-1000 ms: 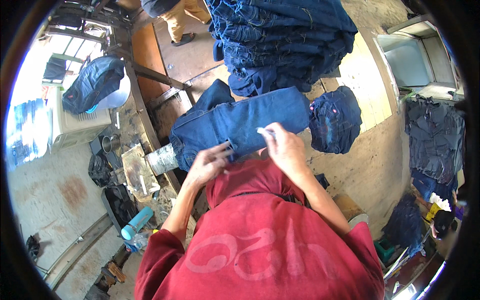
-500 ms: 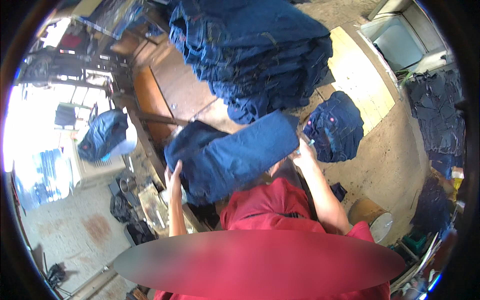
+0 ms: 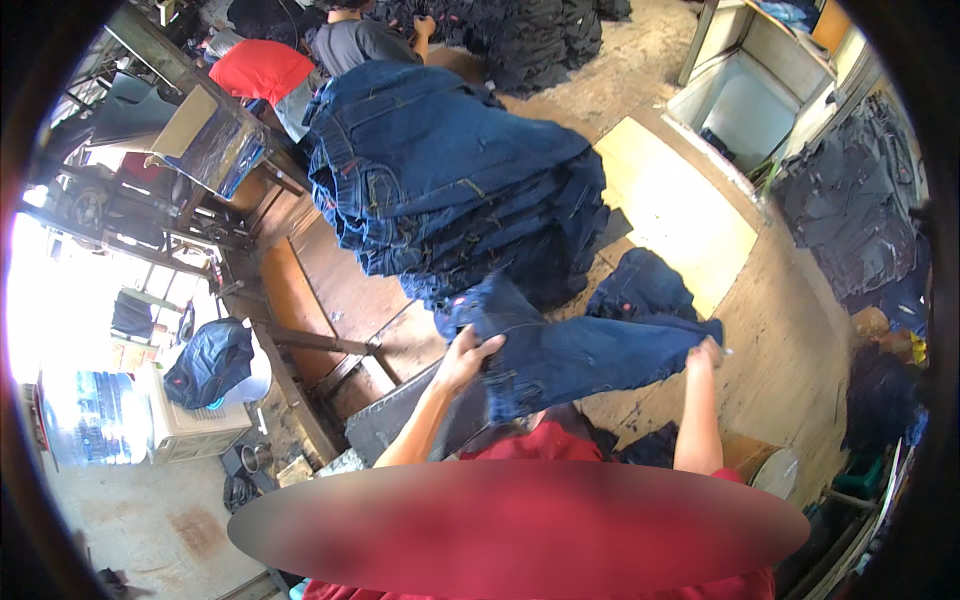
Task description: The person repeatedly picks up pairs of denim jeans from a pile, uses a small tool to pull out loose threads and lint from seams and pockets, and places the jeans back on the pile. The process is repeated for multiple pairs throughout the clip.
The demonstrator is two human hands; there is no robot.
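Note:
A pair of dark blue jeans is stretched across my front, between my two hands. My left hand grips the waist end, its thumb lying on the cloth. At the far end of a leg, my right hand is closed on the hem; a small pale tip pokes out beside its fingers, too small to name. Just beyond the held jeans rises a tall stack of blue jeans. A smaller heap of jeans lies on the floor behind the stretched leg.
Two people, one in a red shirt and one in a grey shirt, are behind the stack. At left are a large water bottle and jeans draped over a white bucket. Dark garments pile up at right.
The jeans, bunched and folded across my lap before, are now pulled out lengthwise. My left hand has moved right to the waist, my right hand outward to the right. The view has tipped up.

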